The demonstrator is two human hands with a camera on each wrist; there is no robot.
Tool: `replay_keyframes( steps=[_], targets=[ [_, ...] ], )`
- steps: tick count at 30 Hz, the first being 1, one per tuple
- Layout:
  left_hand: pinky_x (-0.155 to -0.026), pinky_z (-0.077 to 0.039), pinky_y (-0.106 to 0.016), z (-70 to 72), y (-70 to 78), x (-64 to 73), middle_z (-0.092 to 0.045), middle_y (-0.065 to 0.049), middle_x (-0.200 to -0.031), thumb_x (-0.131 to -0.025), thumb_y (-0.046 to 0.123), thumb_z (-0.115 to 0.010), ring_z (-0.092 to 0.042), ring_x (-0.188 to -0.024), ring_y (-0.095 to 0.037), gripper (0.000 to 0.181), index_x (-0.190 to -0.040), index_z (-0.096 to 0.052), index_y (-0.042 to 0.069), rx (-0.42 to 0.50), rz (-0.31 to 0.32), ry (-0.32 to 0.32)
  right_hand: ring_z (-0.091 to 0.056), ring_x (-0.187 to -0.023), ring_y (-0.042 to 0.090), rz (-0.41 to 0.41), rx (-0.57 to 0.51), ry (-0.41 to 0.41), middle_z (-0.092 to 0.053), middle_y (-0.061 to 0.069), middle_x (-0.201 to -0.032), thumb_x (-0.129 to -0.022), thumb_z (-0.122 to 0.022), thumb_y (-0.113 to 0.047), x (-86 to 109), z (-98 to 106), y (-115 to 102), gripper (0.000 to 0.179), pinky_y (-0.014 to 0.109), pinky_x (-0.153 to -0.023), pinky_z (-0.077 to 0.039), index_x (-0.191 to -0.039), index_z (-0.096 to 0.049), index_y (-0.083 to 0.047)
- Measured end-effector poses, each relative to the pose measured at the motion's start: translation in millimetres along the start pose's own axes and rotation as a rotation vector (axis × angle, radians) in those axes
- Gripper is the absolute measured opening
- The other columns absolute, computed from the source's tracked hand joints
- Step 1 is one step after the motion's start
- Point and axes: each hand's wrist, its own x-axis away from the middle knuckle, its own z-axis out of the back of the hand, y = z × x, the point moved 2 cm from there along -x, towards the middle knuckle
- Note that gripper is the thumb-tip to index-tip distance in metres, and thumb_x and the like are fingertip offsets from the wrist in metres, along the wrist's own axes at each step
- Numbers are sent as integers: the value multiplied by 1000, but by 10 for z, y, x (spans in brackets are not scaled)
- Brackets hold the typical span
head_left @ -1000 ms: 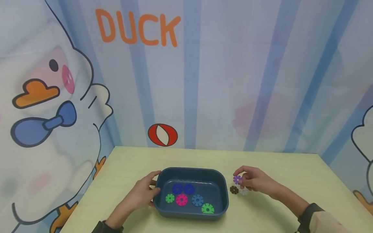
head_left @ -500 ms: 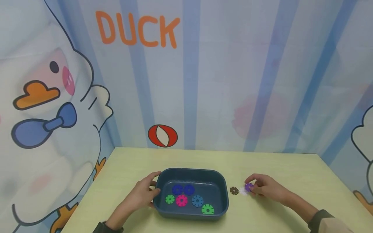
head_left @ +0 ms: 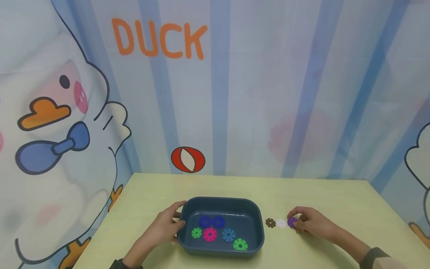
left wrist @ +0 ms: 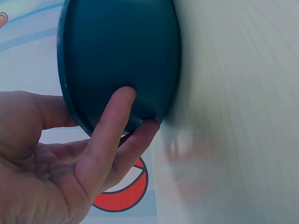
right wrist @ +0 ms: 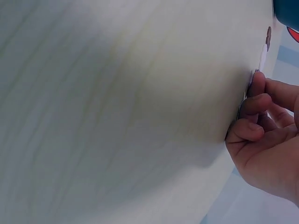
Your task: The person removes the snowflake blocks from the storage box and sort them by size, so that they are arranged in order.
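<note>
A dark blue rectangular tub (head_left: 220, 253) stands on the table, with several notched plastic discs inside. My left hand (head_left: 162, 226) holds its left end, and in the left wrist view two fingers (left wrist: 110, 121) lie along the outer wall. To the right of the tub, a brown notched disc (head_left: 270, 223) and a white notched disc (head_left: 281, 223) lie side by side. A purple notched disc (head_left: 292, 222) is at the right end of this row, pinched by my right hand (head_left: 314, 223) at the tabletop. The right wrist view shows it mostly hidden by the fingers.
In the tub are two dark blue discs (head_left: 205, 222), a pink disc (head_left: 210, 234), a lighter blue disc (head_left: 228, 235) and two green discs (head_left: 240, 244). A printed cloth (head_left: 248, 93) with a duck hangs behind the pale yellow table (head_left: 161, 186).
My right hand has carried the purple disc rightward and down to the table, beside the white disc. The left hand stays on the tub. The head view has tilted up slightly.
</note>
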Motion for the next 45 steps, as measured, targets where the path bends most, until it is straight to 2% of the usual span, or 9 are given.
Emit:
replay_keyframes(
  steps=[8,14,18,25,29,35,37,41,45],
  targets=[
    [-52,-65,-41,-1,-7,13,-64,-35,-130,-99,-6,-62,-75,-93,-31,63,-158,-43,3,5,8,2,-49,-63,10,5,121,29,-64,5,-75,-102,-63,-5,-24,-34,-13,23,22,-54,-40,-123,-66,2],
    [-52,-66,-41,14,-10,9,-64,-34,-130,-99,-5,-62,-75,-93,-31,63,-159,-43,4,14,18,2,-50,-60,10,44,205,74,-61,5,-71,-102,-64,-6,-54,-29,-95,25,23,-53,-42,-125,-67,2],
    [-52,-66,-41,26,-10,12,-64,-34,-130,-99,-5,-63,-75,-93,-30,64,-159,-43,4,11,21,4,-51,-61,11,85,171,72,-61,7,-71,-104,-63,-8,-113,-45,-228,26,25,-53,-44,-127,-66,4],
    [-52,-65,-41,13,-8,5,-65,-34,-130,-99,-5,-63,-75,-91,-29,63,-159,-43,4,11,4,-2,-51,-57,12,160,74,16,-64,10,-74,-108,-59,-9,-237,-184,-476,26,26,-50,-46,-129,-64,6],
    [-51,-65,-41,6,4,3,-65,-35,-129,-99,-5,-63,-76,-88,-29,64,-158,-43,2,10,-15,-6,-55,-56,16,178,95,3,-68,14,-79,-108,-60,-13,-300,-295,-625,26,26,-49,-49,-127,-66,3],
    [-51,-65,-42,2,12,12,-65,-34,-128,-98,-6,-64,-75,-89,-30,64,-158,-43,2,13,-11,-6,-66,-67,30,242,151,20,-69,17,-78,-108,-62,-16,-407,-434,-875,24,29,-66,-57,-125,-69,-1],
    [-51,-65,-42,2,16,14,-65,-34,-128,-98,-6,-63,-75,-89,-30,64,-158,-43,2,12,-10,-4,-65,-67,32,258,176,24,-69,16,-77,-108,-62,-18,-446,-469,-947,24,29,-66,-56,-125,-70,-3],
    [-51,-65,-41,5,22,15,-66,-34,-129,-98,-6,-64,-75,-89,-29,64,-158,-43,3,8,-7,2,-59,-61,22,279,206,23,-69,10,-77,-108,-62,-20,-533,-552,-1079,24,27,-61,-51,-125,-70,-5],
    [-51,-65,-41,0,18,0,-65,-34,-129,-98,-5,-64,-75,-89,-28,64,-158,-43,3,8,-16,-4,-62,-66,21,295,185,12,-68,10,-77,-107,-64,-20,-626,-673,-1197,24,26,-61,-49,-125,-70,-5]
  ],
)
